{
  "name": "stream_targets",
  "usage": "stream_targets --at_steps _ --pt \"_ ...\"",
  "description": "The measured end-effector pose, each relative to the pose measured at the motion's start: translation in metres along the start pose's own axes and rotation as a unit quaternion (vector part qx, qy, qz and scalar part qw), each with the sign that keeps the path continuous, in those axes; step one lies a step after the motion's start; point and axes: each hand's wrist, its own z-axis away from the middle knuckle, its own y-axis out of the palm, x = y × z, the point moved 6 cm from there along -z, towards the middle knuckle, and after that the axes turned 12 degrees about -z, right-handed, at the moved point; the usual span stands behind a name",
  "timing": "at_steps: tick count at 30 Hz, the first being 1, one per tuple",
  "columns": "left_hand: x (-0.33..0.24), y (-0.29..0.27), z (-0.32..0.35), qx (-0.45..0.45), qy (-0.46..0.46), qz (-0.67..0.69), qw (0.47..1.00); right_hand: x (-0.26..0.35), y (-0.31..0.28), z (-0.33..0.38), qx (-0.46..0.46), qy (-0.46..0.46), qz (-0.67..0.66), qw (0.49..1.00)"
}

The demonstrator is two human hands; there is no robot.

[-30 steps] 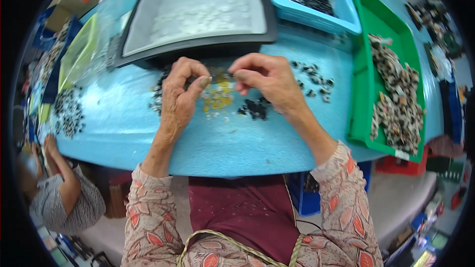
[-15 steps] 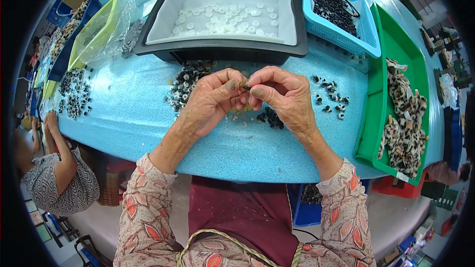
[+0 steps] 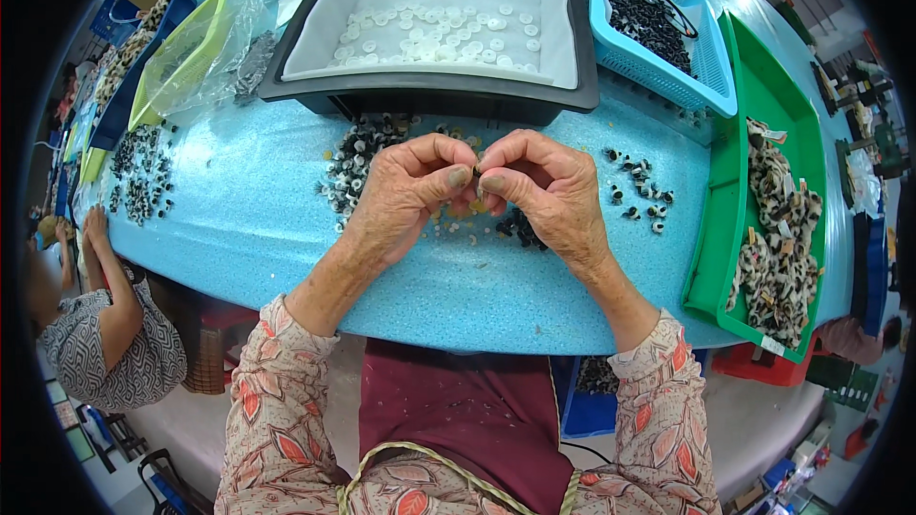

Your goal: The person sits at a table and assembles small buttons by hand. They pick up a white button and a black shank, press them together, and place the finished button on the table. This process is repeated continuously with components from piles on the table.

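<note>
My left hand [image 3: 405, 193] and my right hand [image 3: 553, 193] meet fingertip to fingertip above the blue table. Both pinch a small black part [image 3: 478, 172], mostly covered by the thumbs and fingers. Just left of my left hand lies a heap of small black-and-white pieces [image 3: 355, 160]. Below the hands are scattered little yellow discs [image 3: 456, 213]. Small black pieces [image 3: 520, 228] form a pile partly under my right hand. Further right sits a loose group of black pieces with pale parts [image 3: 641, 179].
Ahead stands a black tray [image 3: 429, 95] lined in white, holding translucent white discs [image 3: 429, 36] and paper. A light blue basket [image 3: 711, 86] contains black pieces. The green tray [image 3: 706, 267] carries spotted plush pieces [image 3: 778, 238]. At the left, a person [image 3: 114, 334] rests their hands at the table edge.
My fingertips have drawn closer around the small part. The yellow disc at my left fingertips and the black stem at my right ones are now mostly hidden.
</note>
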Motion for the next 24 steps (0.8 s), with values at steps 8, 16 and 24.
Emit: stream_targets --at_steps 8,16,24 --pt "-0.009 0.003 0.003 -0.015 0.026 -0.044 0.999 -0.009 0.005 0.000 0.015 0.039 -0.093 0.995" --pt "-0.033 -0.002 0.013 -0.152 0.218 -0.329 0.906 -0.030 0.002 -0.001 0.046 0.050 -0.276 0.959" --pt "-0.043 0.002 0.025 -0.174 0.280 -0.387 0.861 -0.029 0.003 -0.001 0.076 0.041 -0.243 0.966"
